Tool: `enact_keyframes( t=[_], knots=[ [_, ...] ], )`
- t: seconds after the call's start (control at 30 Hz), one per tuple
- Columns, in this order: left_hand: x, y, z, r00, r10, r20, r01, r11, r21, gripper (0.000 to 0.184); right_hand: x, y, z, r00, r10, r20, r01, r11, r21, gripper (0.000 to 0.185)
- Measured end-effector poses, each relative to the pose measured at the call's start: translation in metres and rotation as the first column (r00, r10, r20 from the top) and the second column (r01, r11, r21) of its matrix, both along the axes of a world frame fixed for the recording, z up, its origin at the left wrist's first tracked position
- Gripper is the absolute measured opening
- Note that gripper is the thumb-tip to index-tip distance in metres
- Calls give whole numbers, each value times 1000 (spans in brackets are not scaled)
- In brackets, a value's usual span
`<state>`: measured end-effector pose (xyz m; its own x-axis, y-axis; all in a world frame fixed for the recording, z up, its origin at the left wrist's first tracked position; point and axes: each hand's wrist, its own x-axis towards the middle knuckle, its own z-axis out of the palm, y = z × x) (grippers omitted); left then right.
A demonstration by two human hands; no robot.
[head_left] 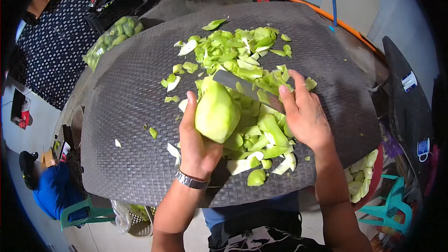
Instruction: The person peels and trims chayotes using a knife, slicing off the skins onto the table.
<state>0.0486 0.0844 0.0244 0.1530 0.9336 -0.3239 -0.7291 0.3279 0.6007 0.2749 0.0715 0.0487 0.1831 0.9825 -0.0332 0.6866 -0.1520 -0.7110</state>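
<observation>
My left hand (198, 147) is wrapped around a pale green, pear-shaped fruit (217, 114) with a smooth, largely peeled surface. A wide-bladed knife (242, 86) is in my right hand (305, 114), its handle hidden by the palm and fingers. The blade points left, toward the top of the fruit, with bits of green peel stuck to it. Whether its edge touches the fruit I cannot tell. Beneath and beyond both hands lies a heap of green peelings (231, 49), spreading toward me as larger pieces (270, 133).
The dark woven tabletop (135, 93) carries scattered scraps. A bag of green produce (114, 37) stands past its left edge. At lower right, a red basin (379, 168) holds pale pieces beside a teal chair (389, 205). A person in blue (58, 189) sits at left.
</observation>
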Motion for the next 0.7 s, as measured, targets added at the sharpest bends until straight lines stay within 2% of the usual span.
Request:
enact_keyframes(
  t=[0.1, 0.2, 0.3, 0.33, 0.37, 0.4, 0.43, 0.5, 0.7],
  knots=[
    [2, -2, 4, 999, -32, -31, 32, 999, 6, 55, -5, -2, 3, 999, -24, -26, 25, 998, 56, 86],
    [-2, -3, 4, 993, -121, -6, 121, 993, -18, 48, -8, -3, -1, 991, 118, -70, -113, 991, 75, 90],
    [2, -5, -7, 999, -35, 28, 36, 999, -34, 46, -25, -8, -15, 947, 320, -27, -288, 882, 373, 88],
    [6, -5, -15, 991, 93, 99, -88, 995, -52, 48, -33, -9, -22, 937, 342, 70, -335, 825, 455, 86],
    [1, -4, -15, 997, -78, 12, 78, 997, 12, 51, -40, -11, -29, 922, 349, 167, -383, 759, 526, 84],
    [0, -5, -12, 994, -101, 51, 100, 995, 31, 52, -45, -17, -32, 912, 341, 230, -411, 748, 520, 82],
    [0, -7, -10, 988, -126, 90, 121, 991, 49, 53, -50, -17, -34, 897, 324, 302, -443, 668, 598, 85],
    [0, -7, -12, 992, -117, 56, 111, 988, 109, 52, -56, -27, -30, 879, 297, 374, -459, 740, 492, 91],
    [3, -10, -11, 998, -70, 5, 69, 988, 137, 52, -59, -25, -37, 878, 323, 353, -468, 732, 495, 102]
  ],
)
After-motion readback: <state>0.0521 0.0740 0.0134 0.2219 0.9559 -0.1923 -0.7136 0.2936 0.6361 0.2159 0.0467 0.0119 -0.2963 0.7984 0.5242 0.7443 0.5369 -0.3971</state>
